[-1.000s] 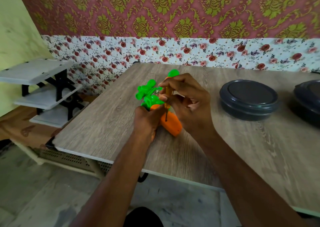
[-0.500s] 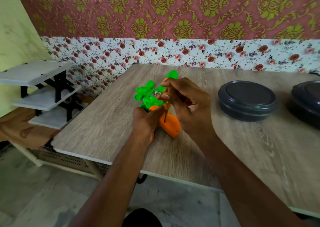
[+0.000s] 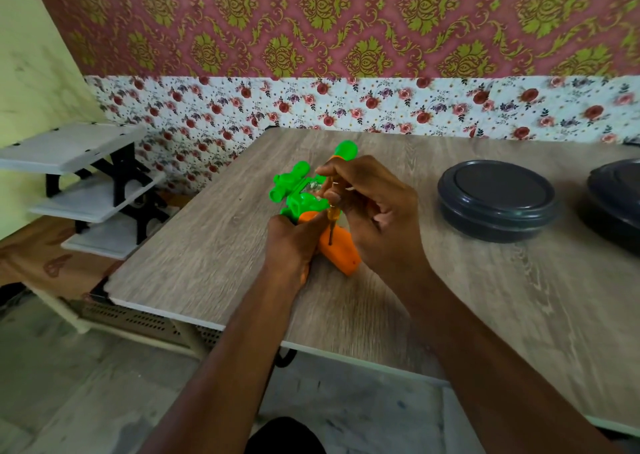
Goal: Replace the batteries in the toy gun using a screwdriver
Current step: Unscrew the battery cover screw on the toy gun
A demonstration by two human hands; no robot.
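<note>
While the left hand (image 3: 291, 245) grips the green-and-orange plastic toy gun (image 3: 341, 254) where green body meets orange grip, the right hand (image 3: 377, 211) pinches a small amber-handled, dark-shafted screwdriver (image 3: 333, 215) between thumb and fingertips. Screwdriver stands near upright, tip down on the orange grip. Other right fingers loosely curled beside the handle.

Versus half a second ago: same holds, same tool spot on the grip, toy in the same place. No clear change beyond slight motion blur.

Hidden or unclear: left fingers wrap under the toy, out of sight. Right hand covers the toy's middle, so the screw and battery cover cannot be made out. Some shiny clear part shows between the green pieces, too small to identify. Motion blur softens the left table edge.

Toy gun lies on the wood-grain table (image 3: 207, 245), in its left half, about midway between the far and near edges. Long axis runs roughly near to far: green rounded tip toward the far edge and wall, orange grip slanting toward the near edge and to the right. Green knobby parts stick out toward the left edge.

Round dark grey lidded container (image 3: 495, 197) sits right of the hands, well apart from the toy. Second dark round container (image 3: 620, 200) at the right edge, cut off by the frame. White shelf rack with black brackets (image 3: 79, 176) stands left of the table, off it. Floral wallpaper (image 3: 346, 107) behind.
</note>
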